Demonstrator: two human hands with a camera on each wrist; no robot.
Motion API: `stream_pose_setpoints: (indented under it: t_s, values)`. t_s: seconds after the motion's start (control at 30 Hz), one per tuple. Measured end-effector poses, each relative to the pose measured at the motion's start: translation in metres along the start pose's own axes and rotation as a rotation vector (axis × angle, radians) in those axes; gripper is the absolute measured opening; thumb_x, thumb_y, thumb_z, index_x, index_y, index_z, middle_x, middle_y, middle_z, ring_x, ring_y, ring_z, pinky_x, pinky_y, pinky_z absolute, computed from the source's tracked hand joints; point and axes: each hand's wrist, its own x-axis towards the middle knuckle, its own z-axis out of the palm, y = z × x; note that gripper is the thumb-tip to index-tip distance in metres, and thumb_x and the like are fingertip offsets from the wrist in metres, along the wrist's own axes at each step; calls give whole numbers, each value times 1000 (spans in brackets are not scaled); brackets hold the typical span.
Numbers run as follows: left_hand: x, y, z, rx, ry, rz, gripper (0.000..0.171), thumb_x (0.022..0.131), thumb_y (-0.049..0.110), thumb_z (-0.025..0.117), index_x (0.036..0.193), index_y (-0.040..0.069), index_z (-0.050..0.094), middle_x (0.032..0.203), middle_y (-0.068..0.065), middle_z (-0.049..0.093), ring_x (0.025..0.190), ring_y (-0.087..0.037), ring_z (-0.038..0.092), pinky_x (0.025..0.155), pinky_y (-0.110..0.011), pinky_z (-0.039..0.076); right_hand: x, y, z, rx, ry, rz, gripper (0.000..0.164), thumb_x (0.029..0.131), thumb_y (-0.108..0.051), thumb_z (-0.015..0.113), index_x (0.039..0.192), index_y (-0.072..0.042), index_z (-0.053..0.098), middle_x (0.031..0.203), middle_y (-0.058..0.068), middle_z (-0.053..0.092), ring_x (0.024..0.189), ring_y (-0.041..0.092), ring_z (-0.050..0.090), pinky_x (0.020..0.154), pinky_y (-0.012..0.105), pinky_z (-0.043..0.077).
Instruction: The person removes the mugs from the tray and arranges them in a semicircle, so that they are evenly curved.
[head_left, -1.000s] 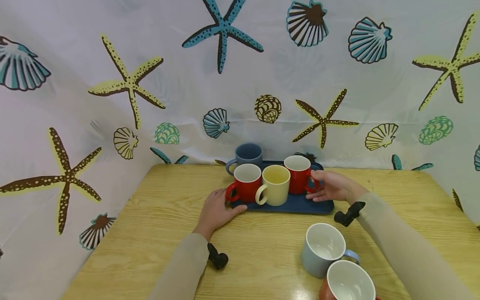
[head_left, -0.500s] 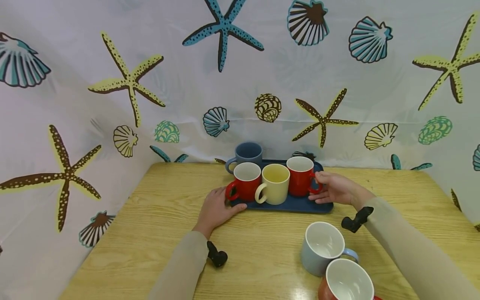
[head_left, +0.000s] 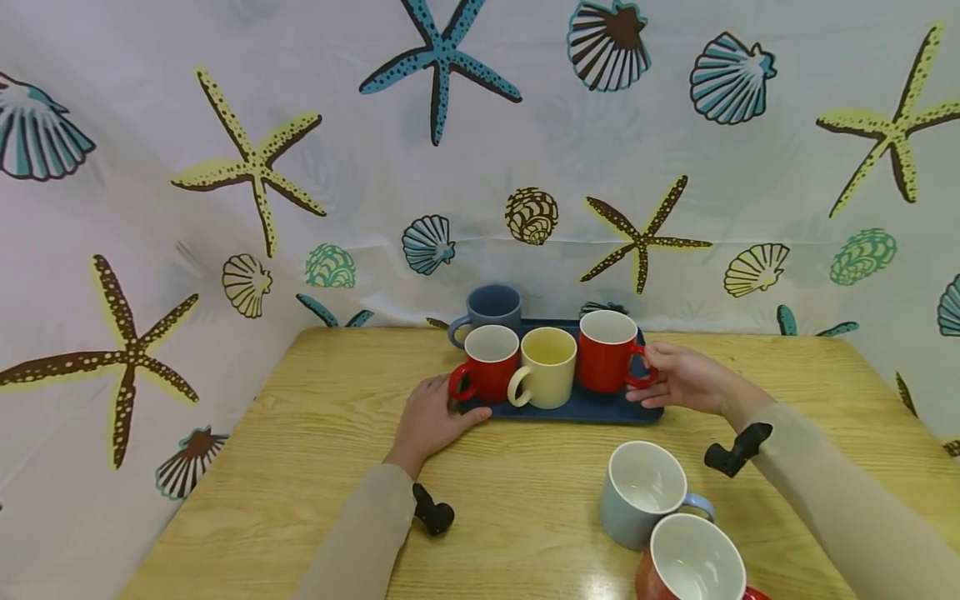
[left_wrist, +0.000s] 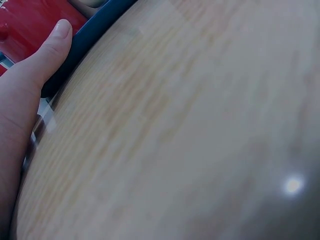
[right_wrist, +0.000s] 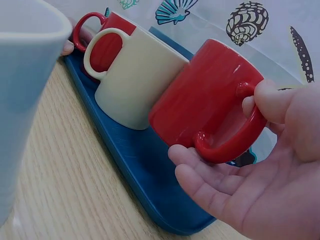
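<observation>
My right hand [head_left: 690,379] pinches the handle of a red mug [right_wrist: 200,95] with a white inside, at the right part of a dark blue tray [head_left: 585,412]. In the right wrist view the thumb is on top of the handle, with fingertips beneath it. My left hand [head_left: 427,421] holds the tray's front left corner, its thumb [left_wrist: 52,50] along the front rim. Next to that hand, a second red mug [head_left: 492,367] stands on the tray. A cream mug [head_left: 550,371] is between the two red mugs. Behind them is a blue mug [head_left: 495,308], its lower part hidden.
Nearer on the wooden table [head_left: 510,517] stand a light blue mug [head_left: 630,508] and a reddish mug [head_left: 693,562], close together below the right forearm. A patterned cloth [head_left: 480,167] with starfish and shells hangs right behind the tray.
My right hand has shifted to the right with the red mug, widening the gap between it and the cream mug. The left hand and the tray have stayed in place.
</observation>
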Motion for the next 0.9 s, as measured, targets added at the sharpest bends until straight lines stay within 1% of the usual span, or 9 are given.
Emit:
stream_pose_setpoints:
  t_s: [0.1, 0.2, 0.33, 0.53, 0.7, 0.83, 0.9]
  values:
    - [0, -1, 1, -1, -4, -6, 94, 69, 82, 48, 132, 12, 50, 125, -9, 57, 119, -30, 44, 102, -48, 31, -6, 0, -1, -1, -22, -15, 20, 101, -30, 35, 101, -13, 45, 111, 22, 56, 104, 36, 59, 91, 44, 46]
    - [2, -2, 3, 1, -1, -6, 95, 68, 82, 47, 132, 13, 51, 124, -8, 57, 118, -29, 44, 102, -47, 31, -12, -1, -2, -16, -46, -35, 21, 102, -30, 34, 98, -13, 46, 113, 23, 56, 105, 36, 59, 92, 44, 45]
    - [3, -5, 5, 9, 8, 3, 94, 69, 82, 47, 132, 13, 51, 123, -7, 58, 117, -29, 45, 102, -47, 32, -20, 0, -3, -38, -68, -52, 22, 101, -30, 36, 105, -12, 48, 116, 23, 54, 105, 36, 59, 91, 44, 45]
    - [3, -3, 3, 0, 1, 3, 89, 70, 78, 53, 130, 13, 52, 122, -7, 59, 116, -28, 46, 101, -46, 32, -30, 3, -5, -29, -144, -72, 26, 103, -27, 32, 111, -10, 50, 114, 23, 58, 106, 38, 58, 92, 45, 44]
    - [1, 0, 2, -10, -11, -11, 87, 72, 74, 56, 133, 13, 50, 126, -8, 56, 119, -30, 44, 102, -48, 31, -36, 8, -4, -43, -190, -79, 28, 103, -26, 31, 118, -11, 51, 113, 22, 58, 106, 40, 57, 94, 48, 43]
    - [1, 0, 2, -12, -4, -8, 86, 72, 73, 57, 134, 13, 49, 126, -8, 56, 120, -30, 43, 102, -48, 31, -38, 11, -3, -62, -219, -94, 26, 103, -24, 31, 108, -13, 53, 112, 22, 57, 107, 41, 56, 94, 50, 41]
    - [1, -2, 3, -6, 4, 2, 86, 72, 74, 56, 133, 14, 49, 126, -7, 56, 119, -29, 44, 102, -47, 31, -38, 13, -2, -72, -243, -101, 27, 103, -23, 29, 105, -13, 54, 112, 21, 57, 107, 42, 56, 95, 51, 40]
